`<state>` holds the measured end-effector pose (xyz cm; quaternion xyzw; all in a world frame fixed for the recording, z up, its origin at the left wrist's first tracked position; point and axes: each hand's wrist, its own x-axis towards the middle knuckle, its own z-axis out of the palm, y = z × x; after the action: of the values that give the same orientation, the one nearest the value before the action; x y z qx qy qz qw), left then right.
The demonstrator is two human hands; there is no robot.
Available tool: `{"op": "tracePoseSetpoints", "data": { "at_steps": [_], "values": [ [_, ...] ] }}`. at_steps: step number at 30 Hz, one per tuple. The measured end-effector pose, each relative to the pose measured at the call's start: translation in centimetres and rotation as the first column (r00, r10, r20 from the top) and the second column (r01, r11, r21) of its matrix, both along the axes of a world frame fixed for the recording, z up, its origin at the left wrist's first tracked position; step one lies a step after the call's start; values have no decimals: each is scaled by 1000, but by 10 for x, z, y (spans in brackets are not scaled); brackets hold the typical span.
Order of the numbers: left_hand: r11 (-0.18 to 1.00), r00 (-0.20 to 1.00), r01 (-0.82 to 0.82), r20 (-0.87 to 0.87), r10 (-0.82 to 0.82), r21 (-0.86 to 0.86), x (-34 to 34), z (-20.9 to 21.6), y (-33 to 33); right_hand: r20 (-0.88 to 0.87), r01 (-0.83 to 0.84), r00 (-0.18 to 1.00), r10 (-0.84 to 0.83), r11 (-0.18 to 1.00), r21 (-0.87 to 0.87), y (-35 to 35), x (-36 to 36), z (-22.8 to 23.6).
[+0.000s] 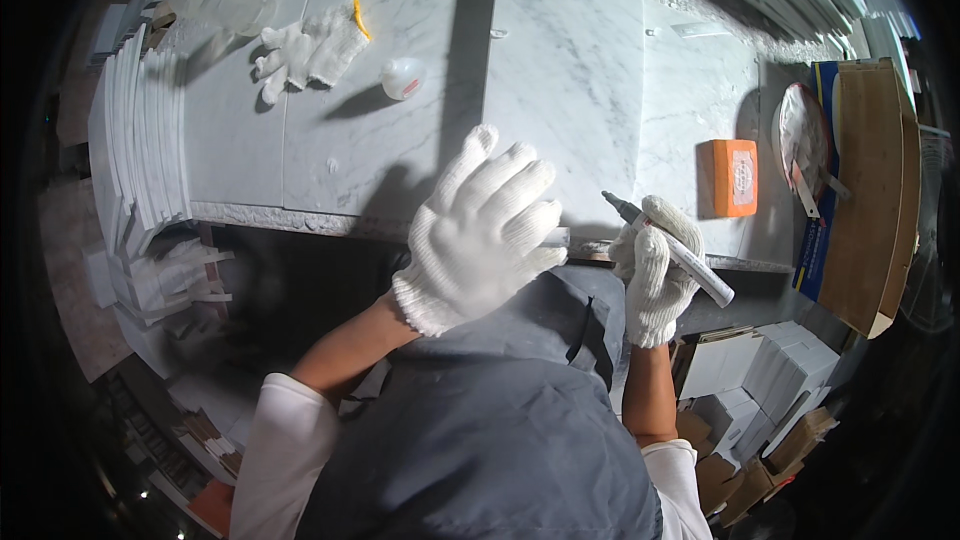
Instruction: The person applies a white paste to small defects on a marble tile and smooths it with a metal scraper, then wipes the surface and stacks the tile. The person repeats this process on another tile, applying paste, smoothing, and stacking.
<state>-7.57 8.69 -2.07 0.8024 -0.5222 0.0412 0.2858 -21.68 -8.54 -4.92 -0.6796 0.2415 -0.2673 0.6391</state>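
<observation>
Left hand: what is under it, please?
A marble slab shows past the left hand, and a pale piece peeks out at right. What the hand covers directly beneath cannot be seen.

Orange block [735, 178] on slabs [565, 70], probably marble

The counter [235, 145] is brightly lit, apparently from the upper right; shadows are cast leftward. Straight edges are bent by the fisheye, and corners are lost in darkness.
</observation>
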Motion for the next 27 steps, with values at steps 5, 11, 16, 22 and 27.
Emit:
{"op": "tracePoseSetpoints", "data": {
  "at_steps": [5,11,16,22,27],
  "values": [
    [981,985,-60,170,28,183,0,-2,-16,6,15,1000,-15,998,54,-1,-3,3],
    [987,994,-18,108,1,160,5,5,-16,27,0,1000,-2,996,90,-4,-7,6],
    [997,995,68,-70,-65,46,6,23,5,25,-41,999,34,903,427,1,-19,25],
    [999,976,50,-213,-53,-20,-3,15,12,-15,-199,969,248,809,553,7,-21,41],
    [996,955,60,-288,-74,-59,-7,16,14,-52,-185,965,255,812,554,5,-17,45]
  ]
}}
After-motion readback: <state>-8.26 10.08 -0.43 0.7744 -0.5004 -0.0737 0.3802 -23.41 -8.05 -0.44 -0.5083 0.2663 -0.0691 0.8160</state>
